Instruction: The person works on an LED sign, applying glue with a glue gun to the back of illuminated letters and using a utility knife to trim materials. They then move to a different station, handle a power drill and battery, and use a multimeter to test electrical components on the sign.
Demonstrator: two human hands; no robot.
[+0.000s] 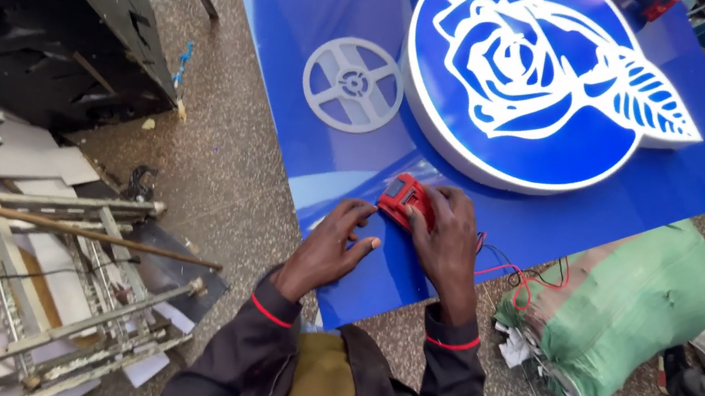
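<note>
Fingers of the right hand [449, 244] curl over a small red device [402, 199], grasping its right side, while the left hand [332, 248] lies just beside it with fingers loosely bent and tips resting on the blue sheet [329, 1], holding nothing. That red device sits on the sheet's near edge, directly below the round rose sign [529, 75] and well short of touching it. Thin red and black wires [522, 274] trail from the device's right side off the sheet edge, toward a bundle wrapped in green mesh [641, 317] standing on the floor to the right of the device. Both wrists come out of dark sleeves with red cuff trim.

Left of the device, down on the speckled stone floor [223, 166], lies a heap of metal framing and pale boards [40, 269]. Farther from the device, on the glossy blue sheet, a white spoked reel [353, 84] lies flat, just left of the rose sign and close to its rim. The sign itself is a thick white-edged disc with a blue face and a white rose outline, its leaves jutting past the circle. Beyond the reel to the left stands a dark battered cabinet [68, 3].
</note>
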